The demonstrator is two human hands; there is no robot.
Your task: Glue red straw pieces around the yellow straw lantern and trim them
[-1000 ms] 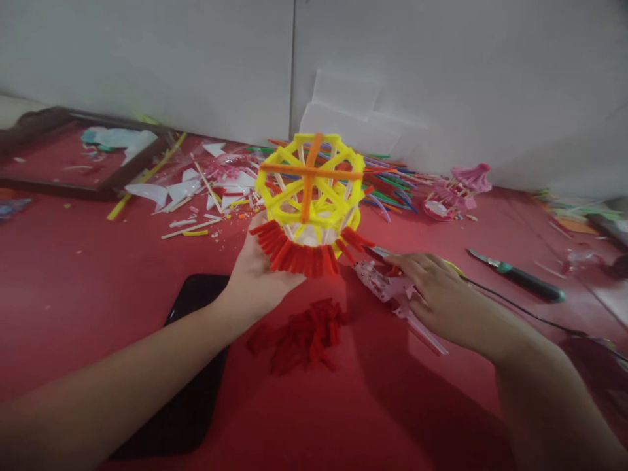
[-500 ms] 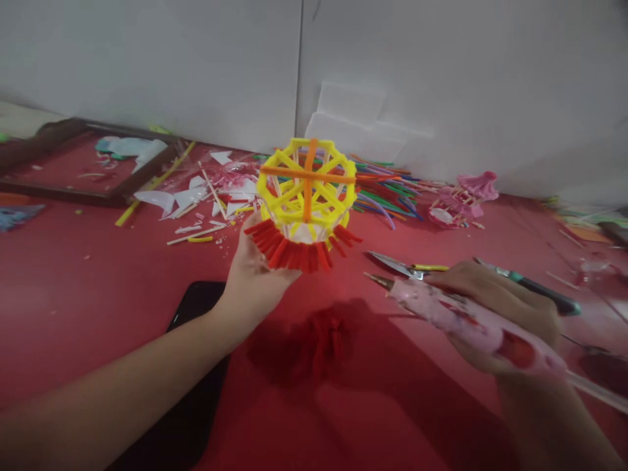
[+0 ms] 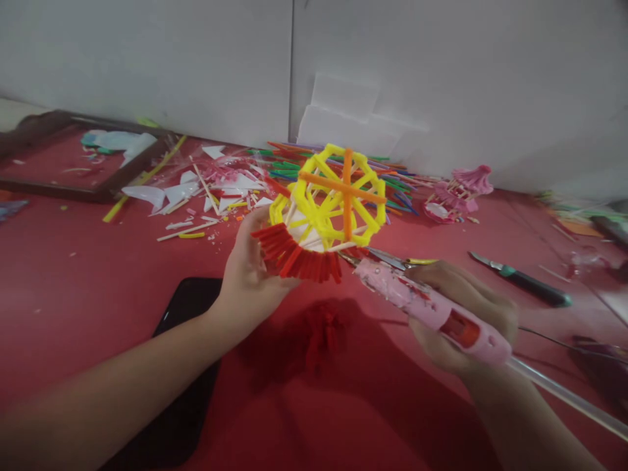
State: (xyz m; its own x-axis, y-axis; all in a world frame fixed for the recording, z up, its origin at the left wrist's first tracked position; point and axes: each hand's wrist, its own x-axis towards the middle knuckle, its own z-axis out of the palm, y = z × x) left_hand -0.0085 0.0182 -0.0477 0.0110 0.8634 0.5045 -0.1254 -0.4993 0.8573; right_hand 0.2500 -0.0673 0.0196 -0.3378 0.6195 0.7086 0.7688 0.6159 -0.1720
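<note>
My left hand (image 3: 250, 268) holds up a small carousel-like craft model (image 3: 338, 196), tilted, its fingers partly hidden behind it. The model has yellow fuzzy rings with spokes, an orange cross on the nearer ring, pale sticks between them and a fringe of short red pipe cleaner pieces (image 3: 299, 258). My right hand (image 3: 461, 314) is wrapped round a pink hot glue gun (image 3: 426, 304) with a clear glue stick (image 3: 564, 392) in its back end. The gun's nozzle is at the right end of the red fringe; whether it touches cannot be made out. A small pile of red pieces (image 3: 324, 330) lies on the table below.
A black phone (image 3: 181, 392) lies under my left forearm. Scissors (image 3: 387, 257) and a green-and-black-handled knife (image 3: 524, 278) lie to the right. Behind are scraps (image 3: 181, 196), coloured pipe cleaners (image 3: 284, 163), a pink model (image 3: 461, 193) and a dark frame (image 3: 98, 193).
My right hand has brought the glue gun left, up to the red fringe. My left hand has turned and tilted the model, its nearer ring swinging right. The view has shifted slightly.
</note>
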